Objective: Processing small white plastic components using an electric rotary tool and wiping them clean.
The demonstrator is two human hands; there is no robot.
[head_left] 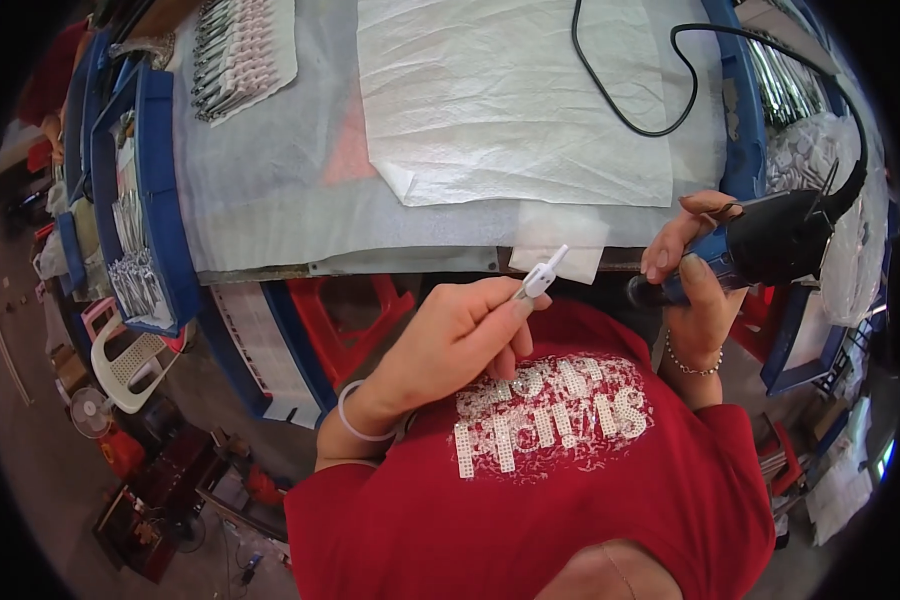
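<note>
My left hand [455,335] is closed, pinching a small white plastic part [540,277] between thumb and fingers. The part has a slim pointed tip that sticks up past the table's front edge. On the right, my right hand [698,285] wraps round a corded electric screwdriver [775,240] with a black and blue body. Its front end points left, toward the white part, and the two are apart. Behind the white part, a small pale square sheet [582,240] hangs over the table edge.
A large creased white sheet [515,110] covers much of the table. Several metal-and-white pieces [240,55] lie in rows at the far left. Blue bins [160,200] with metal parts flank the table. A black cable [695,80] loops at the far right. Under the table is a red stool [340,325].
</note>
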